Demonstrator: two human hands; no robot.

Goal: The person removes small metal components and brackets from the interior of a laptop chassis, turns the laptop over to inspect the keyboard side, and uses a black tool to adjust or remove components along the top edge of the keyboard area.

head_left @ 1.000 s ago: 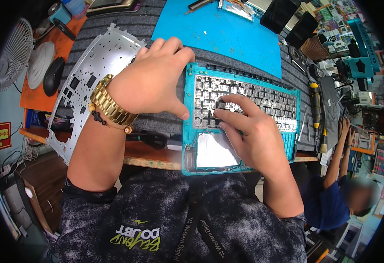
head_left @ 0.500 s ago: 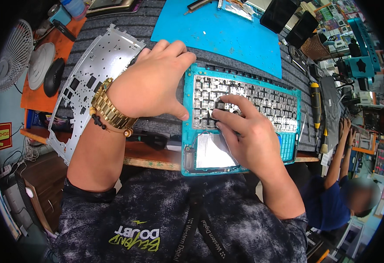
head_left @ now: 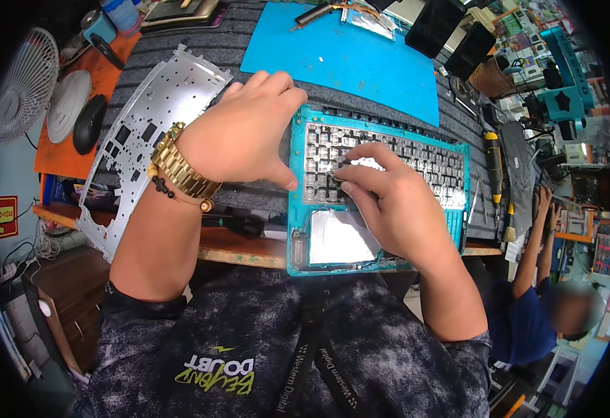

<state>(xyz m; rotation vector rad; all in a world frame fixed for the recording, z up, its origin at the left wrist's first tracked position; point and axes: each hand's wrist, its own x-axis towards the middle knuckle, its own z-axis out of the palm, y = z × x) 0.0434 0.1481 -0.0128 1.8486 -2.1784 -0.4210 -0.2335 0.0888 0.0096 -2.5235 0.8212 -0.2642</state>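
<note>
A teal laptop top case (head_left: pixel 296 240) with a keyboard's dark-and-silver back (head_left: pixel 416 157) set in it lies in front of me. Its near part has a silver touchpad plate (head_left: pixel 340 237). My left hand (head_left: pixel 253 132) holds the case by its left side, thumb on the edge and the other fingers bent near the far left corner. Over the keyboard's left half, my right hand (head_left: pixel 395 198) has thumb and fingertips drawn together against the surface. Whatever they pinch is too small to make out. A perforated silver metal plate (head_left: pixel 169 87) lies left of the case, partly behind my left forearm.
A blue mat (head_left: pixel 347 66) lies beyond the case on the grey ribbed bench cover (head_left: pixel 214 52). A yellow-black screwdriver (head_left: pixel 493 167) and a brush (head_left: pixel 510 226) lie to the right. At left are a black mouse (head_left: pixel 90 124) and a fan (head_left: pixel 23 87). Another person's arms (head_left: pixel 533 244) show at far right.
My right thumb and index fingertip have come closer together over the keyboard. My left hand keeps its place on the case. The whole view has shifted slightly.
</note>
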